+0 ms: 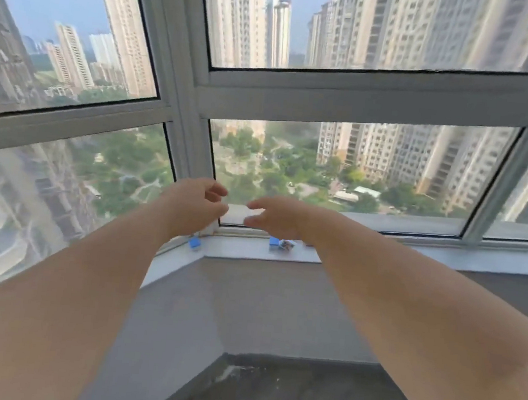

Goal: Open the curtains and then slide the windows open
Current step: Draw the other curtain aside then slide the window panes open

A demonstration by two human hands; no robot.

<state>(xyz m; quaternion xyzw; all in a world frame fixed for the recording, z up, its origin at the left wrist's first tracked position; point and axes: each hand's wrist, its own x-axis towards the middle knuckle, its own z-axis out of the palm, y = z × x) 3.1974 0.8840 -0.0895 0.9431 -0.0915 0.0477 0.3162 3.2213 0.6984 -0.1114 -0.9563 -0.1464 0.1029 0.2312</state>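
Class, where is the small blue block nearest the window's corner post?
In the head view, the blue block sits on the white sill, below the left hand, at the corner post's foot.

Both bare forearms reach forward and converge just in front of the corner post (pixel 183 121) of the window frame. The left hand (pixel 195 207) lies at the post's foot, fingers loosely curled (holding nothing visible). The right hand (pixel 275 215), just right of the post, is likewise relaxed, fingertips pointing toward the left hand.

Small blue block (pixel 194 243) on the sill (pixel 251 252), just below my left grip. Second blue block (pixel 273 242) with a printed packet (pixel 286 245) touching it, under my right. Grey ledge (pixel 278 304) nearer me. Tower blocks (pixel 241 20) outside.
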